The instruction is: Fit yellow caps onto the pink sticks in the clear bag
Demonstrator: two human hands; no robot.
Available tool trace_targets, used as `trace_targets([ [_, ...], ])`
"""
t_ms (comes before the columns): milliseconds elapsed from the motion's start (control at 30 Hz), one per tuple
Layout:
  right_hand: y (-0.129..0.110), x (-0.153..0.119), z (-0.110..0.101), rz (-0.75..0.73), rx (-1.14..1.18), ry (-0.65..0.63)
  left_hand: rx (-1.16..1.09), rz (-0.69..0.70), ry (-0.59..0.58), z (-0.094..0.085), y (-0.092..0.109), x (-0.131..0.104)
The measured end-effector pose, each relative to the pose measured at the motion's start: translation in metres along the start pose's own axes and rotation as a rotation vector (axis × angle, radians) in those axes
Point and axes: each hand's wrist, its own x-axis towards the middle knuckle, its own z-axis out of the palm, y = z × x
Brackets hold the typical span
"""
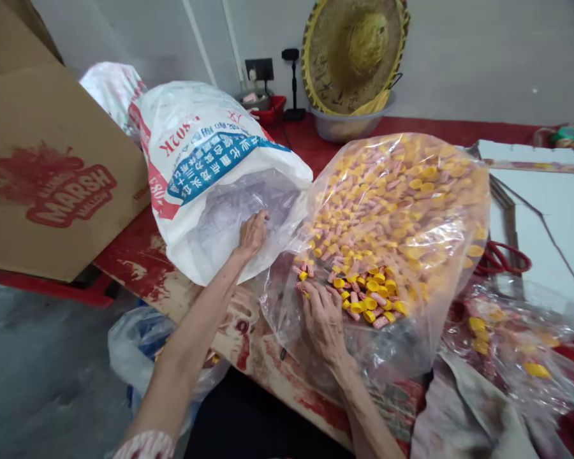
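My left hand [254, 233] reaches into the open mouth of a white printed sack [210, 137], its fingers curled over clear plastic pieces [229, 213]. What those fingers hold, if anything, is hidden. At the mouth of a large clear plastic bag [440, 229], my right hand [324, 315] bends down among small pink patterned pieces [354, 317] and yellow caps [380, 278]. Its fingertips are curled at the near left edge of the pile. Whatever they grip does not show clearly. The bag lies on its side, full of these pieces.
A cardboard box [76, 210] stands at the left. Below the table edge [263, 357] hangs a lined bag [134, 338]. Behind are a straw hat [358, 54] in a basin [347, 129], a red tray [270, 113] and a small stand [294, 89]. Cloth [473, 414] lies at the right.
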Motion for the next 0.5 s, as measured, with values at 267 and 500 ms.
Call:
trace_targets([
  [267,-0.001,-0.006,0.008,-0.016,0.048,-0.054,-0.181,-0.132,0.059,-0.033,-0.032,-0.078],
  [500,-0.002,-0.011,0.012,-0.032,0.042,-0.108,-0.095,-0.009,-0.034,-0.043,-0.045,-0.132],
])
